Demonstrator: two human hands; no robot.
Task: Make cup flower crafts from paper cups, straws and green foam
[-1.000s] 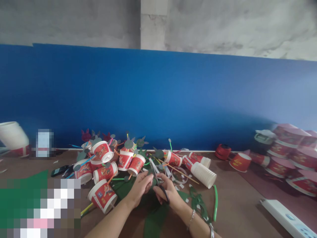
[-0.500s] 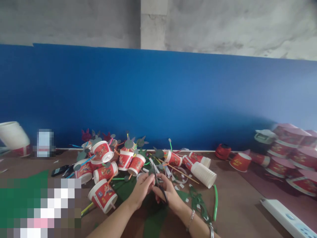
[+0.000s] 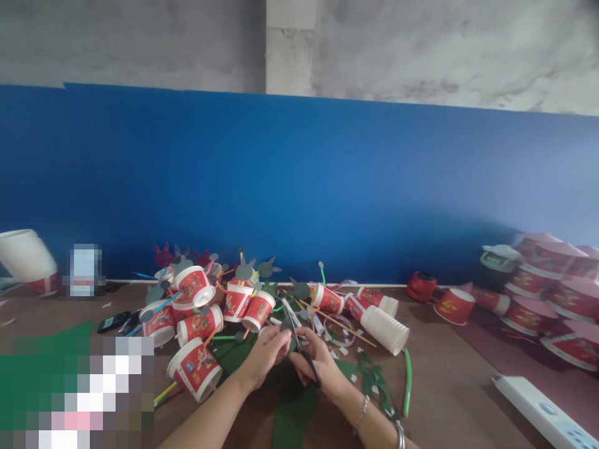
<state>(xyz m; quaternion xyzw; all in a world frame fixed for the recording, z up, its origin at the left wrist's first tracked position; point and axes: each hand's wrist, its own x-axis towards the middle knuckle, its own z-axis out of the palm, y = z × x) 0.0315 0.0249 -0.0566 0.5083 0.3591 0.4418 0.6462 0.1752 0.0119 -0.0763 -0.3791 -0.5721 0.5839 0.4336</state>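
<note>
My right hand grips black-handled scissors, their blades pointing away from me toward the cup pile. My left hand is closed on a small piece of dark green paper right beside the blades. A larger green paper sheet lies under both wrists on the brown table. Just left of my left arm lies a red and white paper cup on its side.
A heap of red cups with paper flowers on straws sits behind my hands. A white cup stack lies to the right. Red bowls, a red tape dispenser and a white power strip are further right. Green paper scraps lie near my right wrist.
The scissors and both hands shifted only slightly over the green paper; the blades worked at the small piece. Nothing else moved.
</note>
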